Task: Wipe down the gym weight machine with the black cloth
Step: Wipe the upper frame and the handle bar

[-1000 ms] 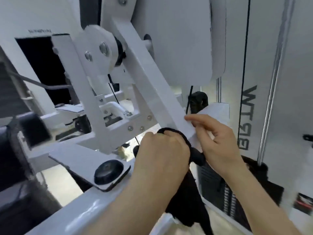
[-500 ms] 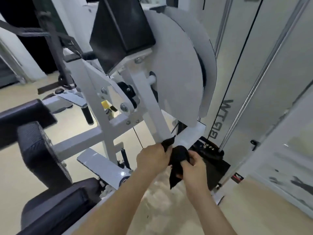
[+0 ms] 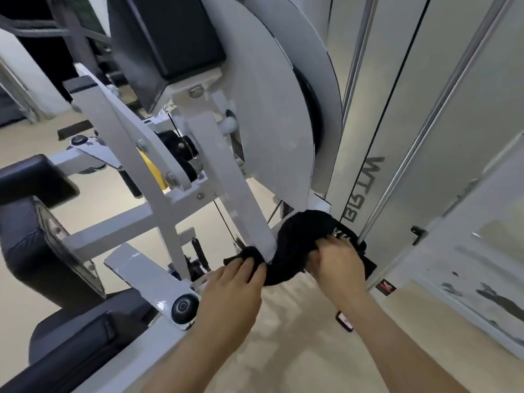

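Note:
The white weight machine fills the view, with a slanted flat arm running down from a big round cam plate. The black cloth is looped around the lower end of that arm. My left hand grips one end of the cloth on the arm's left side. On the right, my right hand holds the other, bulkier end, just below the cam plate's bottom edge. Both hands sit close together at the arm's tip.
Black seat pads lie at the left. A white lever with a black end cap sticks out near my left wrist. The weight stack's translucent shroud with chrome guide rods stands at the right. Beige floor lies below.
The view pulled back and then closed in. The cloth went from bunched between my hands to stretched around the arm's lower end, with my hands farther apart.

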`<state>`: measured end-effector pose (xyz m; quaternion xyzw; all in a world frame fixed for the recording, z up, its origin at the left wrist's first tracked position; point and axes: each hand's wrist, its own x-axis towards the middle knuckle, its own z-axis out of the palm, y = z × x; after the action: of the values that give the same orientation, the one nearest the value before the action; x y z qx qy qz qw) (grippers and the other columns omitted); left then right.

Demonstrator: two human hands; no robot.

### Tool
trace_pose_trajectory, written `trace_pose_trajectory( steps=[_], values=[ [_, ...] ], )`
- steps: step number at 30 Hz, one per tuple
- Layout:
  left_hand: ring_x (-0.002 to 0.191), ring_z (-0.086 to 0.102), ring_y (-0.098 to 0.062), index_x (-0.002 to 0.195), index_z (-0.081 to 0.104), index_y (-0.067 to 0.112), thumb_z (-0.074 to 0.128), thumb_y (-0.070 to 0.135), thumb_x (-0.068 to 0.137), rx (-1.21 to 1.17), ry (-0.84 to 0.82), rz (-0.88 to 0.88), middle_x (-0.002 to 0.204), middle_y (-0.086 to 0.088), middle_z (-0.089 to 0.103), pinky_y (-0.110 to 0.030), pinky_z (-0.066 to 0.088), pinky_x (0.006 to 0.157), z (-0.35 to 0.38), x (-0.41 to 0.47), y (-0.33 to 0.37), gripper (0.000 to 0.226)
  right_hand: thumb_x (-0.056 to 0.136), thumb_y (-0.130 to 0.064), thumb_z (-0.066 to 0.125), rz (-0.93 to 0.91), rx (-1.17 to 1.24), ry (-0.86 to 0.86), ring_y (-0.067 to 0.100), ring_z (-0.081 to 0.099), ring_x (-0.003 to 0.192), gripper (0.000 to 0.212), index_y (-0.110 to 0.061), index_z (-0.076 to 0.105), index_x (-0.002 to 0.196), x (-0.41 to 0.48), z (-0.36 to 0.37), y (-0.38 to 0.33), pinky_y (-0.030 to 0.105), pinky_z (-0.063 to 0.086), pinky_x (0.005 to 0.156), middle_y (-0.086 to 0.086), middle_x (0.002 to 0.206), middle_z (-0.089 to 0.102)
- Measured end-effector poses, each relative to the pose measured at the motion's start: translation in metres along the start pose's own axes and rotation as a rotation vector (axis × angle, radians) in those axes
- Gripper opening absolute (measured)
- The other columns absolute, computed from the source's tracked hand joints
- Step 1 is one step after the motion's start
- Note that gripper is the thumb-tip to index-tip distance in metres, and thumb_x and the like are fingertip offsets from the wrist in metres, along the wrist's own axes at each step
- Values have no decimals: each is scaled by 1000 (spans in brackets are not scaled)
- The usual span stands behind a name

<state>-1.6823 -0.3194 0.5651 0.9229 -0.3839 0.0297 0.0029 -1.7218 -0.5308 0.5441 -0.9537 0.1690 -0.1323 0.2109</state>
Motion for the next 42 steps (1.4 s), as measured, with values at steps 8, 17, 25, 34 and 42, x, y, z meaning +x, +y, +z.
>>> trace_pose_trajectory(
  steps=[8, 17, 25, 34, 42],
  values=[
    [65, 55, -26, 99, 70, 20, 83, 5, 43, -8, 65, 92, 82, -3, 60, -32, 40, 50, 2, 8, -17, 59, 98, -11, 44, 132, 482, -41, 17, 19, 146, 42, -11, 50, 140, -1, 33, -53, 33, 18, 119, -2, 147, 43],
    [89, 62, -26, 117, 67, 14, 79, 18, 60, -12, 90, 195, 107, -5, 63, -35, 51, 66, -2, 7, -27, 59, 93, -14, 35, 113, -13, -22, 22, 24, 145, 52, -25, 43, 144, 63, 14, 10, 53, 23, 115, -4, 153, 38],
    [101, 63, -25, 109, 68, 12, 73, 12, 68, -115, 68, 242, 115, -4, 64, -36, 55, 73, 7, -3, -47, 41, 74, -5, 28, -93, 70, -47, 16, 25, 146, 73, -22, 47, 143, -1, 29, -24, 46, 16, 119, -8, 150, 42],
    [92, 63, -27, 99, 72, 5, 31, -1, 83, 61, 168, 345, 106, -10, 66, -36, 55, 76, 8, 32, -1, 44, 91, 6, 44, 476, 398, -33, 31, 54, 120, 46, -5, 51, 135, 18, 44, 8, 26, 39, 101, 15, 130, 59],
    [56, 53, -24, 81, 71, 9, 55, -6, 52, 131, 113, 265, 72, -6, 57, -31, 41, 45, -6, 21, -10, 37, 91, -4, 46, 219, 416, 348, 6, 52, 123, 39, -12, 62, 126, 11, 31, -23, 19, 38, 105, -2, 125, 62]
  ],
)
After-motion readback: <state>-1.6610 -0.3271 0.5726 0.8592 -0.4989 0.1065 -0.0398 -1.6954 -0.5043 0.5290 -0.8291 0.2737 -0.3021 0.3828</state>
